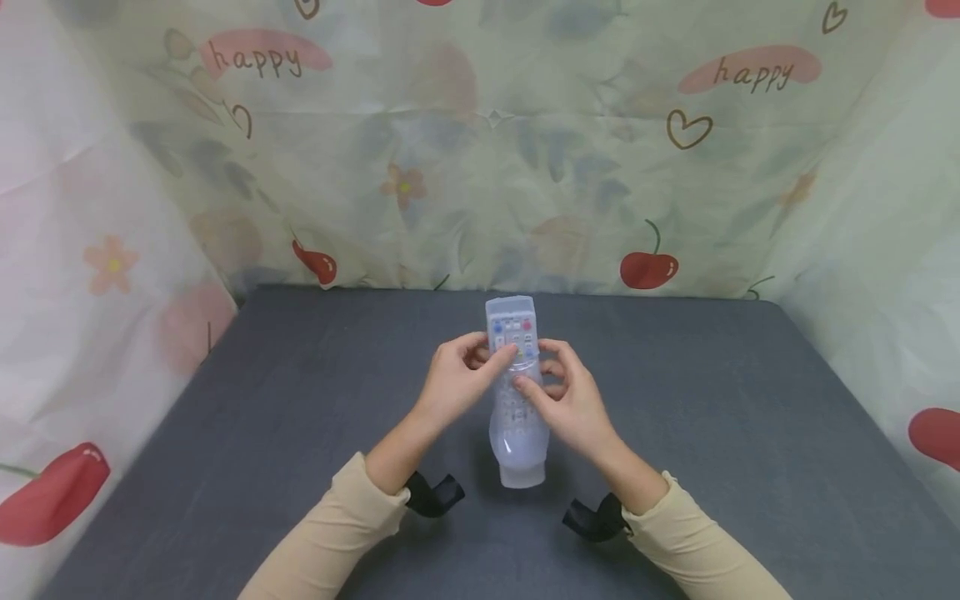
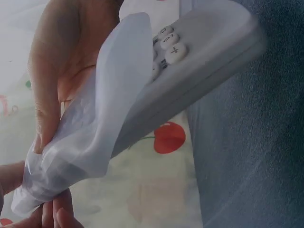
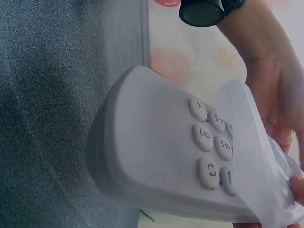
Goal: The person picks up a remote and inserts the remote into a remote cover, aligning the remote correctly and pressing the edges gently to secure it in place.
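i judge that the step in hand is working a translucent cover [image 1: 517,408] along a remote control [image 3: 152,137]; whether it goes on or comes off, i cannot tell from this moment. for me, the next move calls for one hand to keep the body steady while the other slides the loose cover straight along the long axis, without a twist.

nearest in my head view are the beige sleeves [image 1: 337,533] with black straps [image 1: 435,497] by the cuffs. a little farther is the bare end of the remote, coming out from the flared mouth of the cover. this end points back to the person, with number keys [image 3: 208,173] close to it. the long axis runs from near to far, the far end slightly to the left, and the key side faces up.

then come the hands, with the remote lifted between them. the right hand [image 1: 576,404] pinches the covered body, thumb on top and fingers bent at its right edge. the left hand [image 1: 456,379], a bit farther, pinches it in the same way from the left. beyond lies the far part of the dark table [image 1: 360,333], and behind it the printed cloth [image 1: 517,200].
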Action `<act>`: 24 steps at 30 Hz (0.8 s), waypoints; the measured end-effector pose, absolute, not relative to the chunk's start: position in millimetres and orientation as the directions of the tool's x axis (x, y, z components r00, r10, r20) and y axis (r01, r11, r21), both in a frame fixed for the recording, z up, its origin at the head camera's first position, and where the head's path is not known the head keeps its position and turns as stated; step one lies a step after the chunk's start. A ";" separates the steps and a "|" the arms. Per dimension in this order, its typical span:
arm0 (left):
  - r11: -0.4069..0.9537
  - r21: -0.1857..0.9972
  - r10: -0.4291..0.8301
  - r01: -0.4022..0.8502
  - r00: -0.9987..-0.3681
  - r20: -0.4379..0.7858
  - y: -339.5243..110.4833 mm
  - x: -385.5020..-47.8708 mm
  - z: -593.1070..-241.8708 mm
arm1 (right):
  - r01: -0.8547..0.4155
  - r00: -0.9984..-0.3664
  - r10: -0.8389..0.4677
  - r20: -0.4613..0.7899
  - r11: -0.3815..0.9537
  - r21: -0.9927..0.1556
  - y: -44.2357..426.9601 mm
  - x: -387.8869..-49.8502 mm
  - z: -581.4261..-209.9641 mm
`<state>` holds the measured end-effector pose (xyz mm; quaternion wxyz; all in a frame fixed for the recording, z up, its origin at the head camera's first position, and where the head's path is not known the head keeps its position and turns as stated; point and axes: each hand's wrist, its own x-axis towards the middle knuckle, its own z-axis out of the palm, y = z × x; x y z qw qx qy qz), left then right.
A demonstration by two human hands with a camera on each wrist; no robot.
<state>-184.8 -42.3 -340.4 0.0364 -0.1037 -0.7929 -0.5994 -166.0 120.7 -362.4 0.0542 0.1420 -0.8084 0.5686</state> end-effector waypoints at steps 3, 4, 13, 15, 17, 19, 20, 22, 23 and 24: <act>0.260 0.941 0.136 0.215 -0.973 0.185 -42.8 -186.9 -343.1 | -0.288 -0.953 -0.191 0.236 0.322 -0.902 119.9 -166.5 -364.3; 0.253 0.944 0.127 0.212 -0.975 0.185 -42.9 -187.3 -343.3 | -0.286 -0.953 -0.199 0.230 0.331 -0.899 119.6 -167.0 -365.1; 0.195 0.969 0.047 0.150 -0.989 0.144 -43.7 -188.6 -342.5 | -0.319 -0.932 -0.295 0.210 0.393 -0.862 118.8 -169.9 -367.7; 0.204 0.968 0.072 0.148 -0.988 0.136 -44.3 -189.0 -343.5 | -0.320 -0.930 -0.305 0.206 0.391 -0.863 119.3 -170.1 -367.7; 0.214 0.965 0.108 0.153 -0.985 0.132 -45.1 -189.3 -344.6 | -0.319 -0.926 -0.321 0.197 0.391 -0.863 120.4 -170.4 -367.4; 0.214 0.963 0.139 0.163 -0.981 0.135 -45.8 -189.0 -345.4 | -0.315 -0.923 -0.337 0.184 0.391 -0.865 122.4 -171.2 -366.5; 0.206 0.965 0.150 0.164 -0.980 0.135 -45.9 -188.8 -345.7 | -0.317 -0.921 -0.343 0.184 0.386 -0.866 123.7 -171.8 -365.4; 0.195 0.967 0.156 0.164 -0.978 0.135 -45.9 -188.3 -345.8 | -0.328 -0.921 -0.334 0.201 0.389 -0.861 127.1 -173.3 -362.8; 0.193 0.967 0.154 0.165 -0.979 0.136 -45.7 -188.0 -346.1 | -0.334 -0.922 -0.323 0.214 0.384 -0.861 128.8 -174.3 -360.9; 0.191 0.968 0.149 0.163 -0.980 0.136 -45.4 -187.4 -345.9 | -0.340 -0.923 -0.309 0.229 0.376 -0.862 130.4 -175.5 -358.9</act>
